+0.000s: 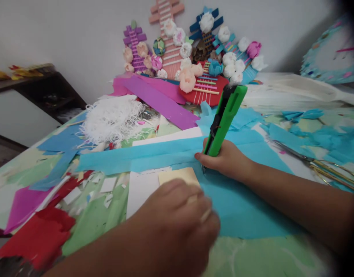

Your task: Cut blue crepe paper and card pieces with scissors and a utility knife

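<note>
Utility knife (224, 124) — bright green (one side black), slightly tilted

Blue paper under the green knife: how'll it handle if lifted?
Probably floppy: the blue paper shows soft creases. Likely light, since it looks thin. May snag or tear: the right hand holds the green utility knife point-down on it.

pale wall (87, 38) is filling upper frame | dark shelf unit (34, 82) is standing at left, showing a white panel (24, 113) | green-covered table (257, 256) is spreading across the bottom | soft light is falling
</note>
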A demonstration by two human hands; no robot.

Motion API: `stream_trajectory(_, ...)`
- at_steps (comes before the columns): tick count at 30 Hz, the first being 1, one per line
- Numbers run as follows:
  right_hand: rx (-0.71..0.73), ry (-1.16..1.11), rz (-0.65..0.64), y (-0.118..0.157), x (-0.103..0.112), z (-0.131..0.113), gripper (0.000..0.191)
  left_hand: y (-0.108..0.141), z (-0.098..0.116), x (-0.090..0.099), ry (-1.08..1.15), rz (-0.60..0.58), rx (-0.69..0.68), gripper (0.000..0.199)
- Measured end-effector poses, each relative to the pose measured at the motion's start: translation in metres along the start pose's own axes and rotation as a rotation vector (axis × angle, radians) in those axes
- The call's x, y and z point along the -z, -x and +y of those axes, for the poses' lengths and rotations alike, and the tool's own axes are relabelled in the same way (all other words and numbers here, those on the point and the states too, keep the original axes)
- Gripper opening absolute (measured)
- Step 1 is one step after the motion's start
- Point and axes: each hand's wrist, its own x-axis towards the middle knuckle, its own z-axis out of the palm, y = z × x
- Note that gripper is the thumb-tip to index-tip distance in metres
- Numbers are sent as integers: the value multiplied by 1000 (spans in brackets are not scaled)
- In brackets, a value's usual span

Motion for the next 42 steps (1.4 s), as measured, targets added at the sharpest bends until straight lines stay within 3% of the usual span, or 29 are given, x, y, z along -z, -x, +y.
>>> stream_trajectory(2, 44, 22, 27, 0, -1, 0, 30, -29, -6, 7, -19, -44, -4, 46)
stream_trajectory(5, 60, 34, 26, -1, -1, 1, 32, -45, -8, 15, 0, -125, -20, 56)
stream_trajectory(12, 17, -41, -11, -5, 3, 5, 40, -40, 0, 32, -13, -228, 101, 31)
stream_trajectory(17, 44, 1, -42, -4, 1, 3, 37, -48, -4, 29, -76, -164, 127, 30)
stream_trajectory(20, 58, 10, -50, -3, 1, 1, 34, -52, -7, 21, -55, -125, 62, 37)
stream_trajectory(27, -1, -50, -21, -2, 3, 2, 39, -49, -9, 12, -23, -127, 47, 45)
stream_trajectory(42, 84, 63, -21, 1, -2, -1, 31, -47, -10, 11, -5, -116, 16, 47)
